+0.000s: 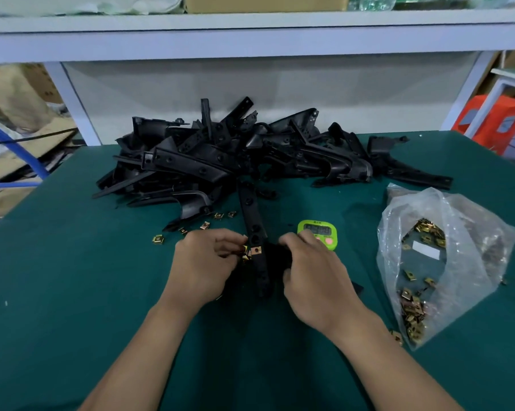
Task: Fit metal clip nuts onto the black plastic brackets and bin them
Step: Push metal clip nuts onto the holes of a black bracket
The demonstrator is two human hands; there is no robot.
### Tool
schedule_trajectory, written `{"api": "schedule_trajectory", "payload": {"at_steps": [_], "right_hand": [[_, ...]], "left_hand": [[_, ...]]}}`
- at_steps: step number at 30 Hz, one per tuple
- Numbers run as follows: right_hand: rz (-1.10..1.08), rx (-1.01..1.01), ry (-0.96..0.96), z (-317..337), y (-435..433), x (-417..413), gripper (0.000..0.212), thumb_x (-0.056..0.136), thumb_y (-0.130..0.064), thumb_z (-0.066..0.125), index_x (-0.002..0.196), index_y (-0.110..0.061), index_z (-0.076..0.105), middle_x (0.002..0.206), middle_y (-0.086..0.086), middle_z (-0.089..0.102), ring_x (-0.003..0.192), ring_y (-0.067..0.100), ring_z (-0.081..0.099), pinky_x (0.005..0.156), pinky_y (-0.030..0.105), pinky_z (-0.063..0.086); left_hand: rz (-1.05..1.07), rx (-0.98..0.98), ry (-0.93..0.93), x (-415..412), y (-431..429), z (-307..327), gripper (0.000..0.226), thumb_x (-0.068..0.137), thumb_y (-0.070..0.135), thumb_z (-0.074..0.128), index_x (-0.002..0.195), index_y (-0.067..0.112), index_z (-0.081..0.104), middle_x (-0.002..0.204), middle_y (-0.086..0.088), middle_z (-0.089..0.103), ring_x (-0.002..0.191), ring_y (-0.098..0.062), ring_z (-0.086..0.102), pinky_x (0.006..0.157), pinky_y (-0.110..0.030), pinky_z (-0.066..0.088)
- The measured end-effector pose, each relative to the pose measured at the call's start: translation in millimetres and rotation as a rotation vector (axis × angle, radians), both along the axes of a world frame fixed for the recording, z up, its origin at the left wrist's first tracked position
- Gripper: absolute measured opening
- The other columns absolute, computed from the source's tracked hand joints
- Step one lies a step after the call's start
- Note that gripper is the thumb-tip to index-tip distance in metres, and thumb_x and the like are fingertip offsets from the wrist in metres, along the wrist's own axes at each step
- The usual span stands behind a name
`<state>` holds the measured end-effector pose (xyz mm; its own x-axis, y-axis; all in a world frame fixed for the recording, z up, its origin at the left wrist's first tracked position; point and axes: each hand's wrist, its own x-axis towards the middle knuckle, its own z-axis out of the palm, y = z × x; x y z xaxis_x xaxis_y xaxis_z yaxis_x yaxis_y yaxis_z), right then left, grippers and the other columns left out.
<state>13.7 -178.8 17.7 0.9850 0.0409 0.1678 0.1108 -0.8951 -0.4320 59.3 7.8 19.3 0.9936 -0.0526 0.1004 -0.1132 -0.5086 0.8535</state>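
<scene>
Two bare forearms reach in from the near edge, and the hands meet just left of the green timer (pixel 318 229). The left hand (pixel 204 264) has its fingers curled in and pinches what look like a few spare clip nuts (pixel 245 257), kept ready at the fingertips. The right hand (pixel 312 271) is wrapped round the wide near end of a black bracket (pixel 254 229). It seems to brace that end against the table (pixel 72 292) so the long arm points away, past the timer's left side.

One fitted clip nut (pixel 256 250) sits on the bracket's edge with its hole facing up, right at the left fingertips. My guess is it is being pushed home, with the right hand's grip taking the push.

A scatter of loose clip nuts (pixel 158 239) lies further left of the timer, close to the left hand, probably tipped out there so each can be picked up without reaching across. Well right of the timer, a clear plastic bag (pixel 446 262) holds the main stock of nuts. Beyond the timer, against the back of the table, a tangled pile of brackets (pixel 250 149) waits within arm's reach.

No bin shows anywhere in view, so where finished pieces go I cannot tell. With so many brackets heaped up, plenty of the job looks left to do.
</scene>
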Motion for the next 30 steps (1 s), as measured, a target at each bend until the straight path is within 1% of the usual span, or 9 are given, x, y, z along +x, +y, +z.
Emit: {"api": "schedule_trajectory", "payload": {"at_steps": [4,10,14,17,20,23,26,28,30], "right_hand": [[-0.054,0.053,-0.038,-4.2,-3.9,2.1,0.041,0.087,-0.013,0.061,0.121,-0.033,0.050,0.112,-0.015,0.041,0.076,0.020,0.051,0.064,0.035,0.037],[-0.145,0.147,-0.068,-11.0,-6.9,5.2,0.054,0.084,-0.032,0.071,0.135,-0.034,0.050,0.121,-0.013,0.059,0.097,0.021,0.062,0.075,0.035,0.043],[-0.116,0.138,-0.108,-7.3,-9.8,4.0,0.039,0.076,-0.045,0.071,0.109,-0.039,0.051,0.089,-0.015,0.064,0.070,0.015,0.054,0.057,0.030,0.036],[-0.062,0.131,-0.150,-6.8,-10.6,3.7,0.032,0.073,-0.036,0.058,0.101,-0.038,0.042,0.067,-0.012,0.057,0.055,0.012,0.044,0.051,0.026,0.027],[0.061,0.248,-0.180,-6.1,-6.9,4.3,0.023,0.086,-0.030,0.062,0.094,-0.035,0.041,0.066,-0.010,0.056,0.059,0.015,0.051,0.056,0.040,0.044],[0.184,0.323,-0.239,-4.6,-3.9,4.3,0.027,0.087,-0.019,0.064,0.091,-0.033,0.041,0.067,-0.010,0.052,0.062,0.020,0.053,0.056,0.049,0.047],[0.212,0.384,-0.261,-5.7,-1.9,3.8,0.034,0.084,-0.008,0.064,0.089,-0.034,0.043,0.066,-0.011,0.052,0.060,0.017,0.053,0.054,0.049,0.044],[0.203,0.425,-0.286,-4.9,-1.6,3.0,0.037,0.084,-0.006,0.064,0.088,-0.037,0.044,0.067,-0.015,0.053,0.061,0.015,0.055,0.053,0.041,0.044],[0.202,0.455,-0.309,-3.1,-2.1,2.4,0.040,0.082,-0.005,0.065,0.087,-0.038,0.044,0.067,-0.018,0.053,0.062,0.014,0.054,0.053,0.035,0.043]], "left_hand": [[0.038,-0.021,0.015,0.2,-3.2,-2.7,0.042,0.075,-0.004,0.083,0.077,0.037,0.076,0.074,0.024,0.074,0.073,0.009,0.069,0.067,0.000,0.046],[0.089,-0.064,0.034,0.9,-5.2,-4.2,0.030,0.074,0.009,0.087,0.075,0.037,0.078,0.073,0.016,0.076,0.067,0.002,0.071,0.059,-0.007,0.049],[0.077,-0.050,0.005,0.8,-7.6,-4.4,0.028,0.077,0.008,0.085,0.085,0.035,0.081,0.073,0.020,0.075,0.071,0.007,0.070,0.064,-0.002,0.046],[0.042,-0.076,0.017,-0.4,-10.8,-5.9,0.029,0.080,0.010,0.085,0.089,0.036,0.080,0.075,0.023,0.075,0.073,0.009,0.070,0.063,0.000,0.045],[-0.046,-0.124,0.016,-3.7,-16.8,-8.8,0.036,0.084,0.001,0.078,0.092,0.037,0.078,0.080,0.021,0.077,0.077,0.007,0.071,0.068,-0.005,0.050],[-0.130,-0.090,-0.051,-8.8,-23.7,-11.0,0.041,0.088,-0.009,0.068,0.104,0.027,0.079,0.090,0.018,0.078,0.087,0.006,0.072,0.084,-0.021,0.059],[-0.187,-0.091,-0.111,-13.0,-26.2,-11.1,0.044,0.089,-0.013,0.062,0.101,0.026,0.078,0.092,0.013,0.078,0.094,-0.003,0.072,0.089,-0.036,0.059],[-0.232,-0.039,-0.154,-15.0,-25.9,-9.7,0.046,0.090,-0.012,0.059,0.107,0.027,0.077,0.096,0.015,0.078,0.099,-0.002,0.071,0.090,-0.035,0.058],[-0.265,0.042,-0.204,-17.0,-25.0,-7.4,0.047,0.091,-0.009,0.059,0.116,0.026,0.075,0.103,0.018,0.077,0.103,0.006,0.068,0.091,-0.024,0.056]]}}
